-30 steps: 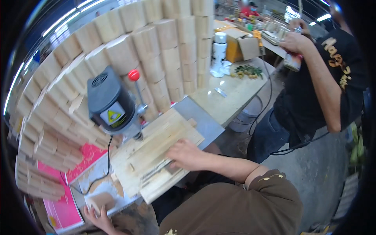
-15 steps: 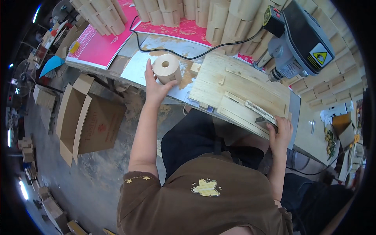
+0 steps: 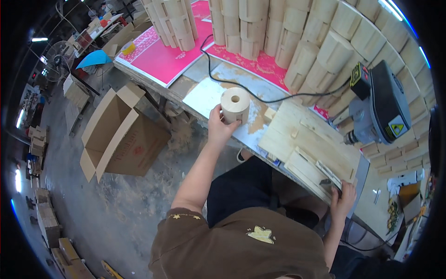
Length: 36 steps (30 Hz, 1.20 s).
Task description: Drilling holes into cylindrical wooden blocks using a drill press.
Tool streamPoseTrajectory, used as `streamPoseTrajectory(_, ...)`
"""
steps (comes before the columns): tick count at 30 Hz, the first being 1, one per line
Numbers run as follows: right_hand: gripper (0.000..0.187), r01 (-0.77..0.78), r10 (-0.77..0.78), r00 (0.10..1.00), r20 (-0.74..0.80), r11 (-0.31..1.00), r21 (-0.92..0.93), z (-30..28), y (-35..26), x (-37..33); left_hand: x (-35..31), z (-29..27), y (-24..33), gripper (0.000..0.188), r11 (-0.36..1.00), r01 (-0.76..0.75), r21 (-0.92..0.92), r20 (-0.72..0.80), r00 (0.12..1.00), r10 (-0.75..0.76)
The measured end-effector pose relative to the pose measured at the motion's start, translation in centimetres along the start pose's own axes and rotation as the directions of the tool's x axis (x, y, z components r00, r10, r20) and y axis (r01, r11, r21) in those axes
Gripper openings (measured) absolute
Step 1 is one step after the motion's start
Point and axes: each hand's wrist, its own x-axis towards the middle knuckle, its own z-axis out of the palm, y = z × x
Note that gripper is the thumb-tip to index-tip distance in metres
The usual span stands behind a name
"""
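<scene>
A pale wooden cylinder [image 3: 236, 108] with a round hole in its top stands upright near the front edge of the workbench. Around its near left side curve the fingers and thumb of my left hand [image 3: 219, 127], closed on it. To the right, my right hand [image 3: 344, 199] grips the near end of a narrow light-coloured clamp bar [image 3: 328, 172] with a dark metal piece beside it. That bar lies along the front of a flat wooden jig board [image 3: 306, 132]. The fingertips of my right hand are partly hidden.
A drill press head [image 3: 388, 104] overhangs the jig's right end. Stacked wooden cylinders [image 3: 251, 28] line the bench's back. A black cable [image 3: 278, 99] crosses the bench by my left hand. An open cardboard box [image 3: 139, 149] stands on the floor at left.
The view has swung, shifting everything rightward and down. My left hand's fingers, more spread before, now wrap lower around the cylinder. My right hand keeps its place at the bar's end.
</scene>
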Motion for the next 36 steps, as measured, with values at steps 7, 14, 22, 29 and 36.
streamPoseTrajectory(7, 0.030, -0.014, 0.014, 1.000, 0.001, 0.999, -0.032, 0.3, -0.2, 0.2, 8.8, -7.7, 0.8, 0.073, 0.987, 0.037, -0.155, -0.262, 0.962, -0.077)
streamPoseTrajectory(14, 0.031, -0.100, 0.099, 0.992, 0.081, 0.995, 0.002, -0.1, 0.0, -0.3, 25.1, -15.6, 2.2, 0.068, 0.980, -0.195, 0.026, -0.444, 0.877, 0.186)
streamPoseTrajectory(22, 0.029, -0.180, 0.179, 0.976, 0.123, 0.984, -0.001, -0.2, -0.7, -0.2, 44.9, -17.4, 6.3, 0.057, 0.938, -0.317, 0.138, -0.458, 0.819, 0.344)
streamPoseTrajectory(29, 0.034, -0.297, 0.304, 0.948, 0.093, 0.951, -0.088, 0.8, 0.1, -2.1, 52.9, -15.6, 6.5, 0.064, 0.896, 0.017, 0.444, -0.560, 0.785, 0.263)
streamPoseTrajectory(36, 0.032, -0.315, 0.324, 0.940, 0.108, 0.945, -0.091, 0.1, -1.4, -0.7, 53.5, -13.2, 7.2, 0.067, 0.782, 0.055, 0.621, -0.512, 0.784, 0.351)
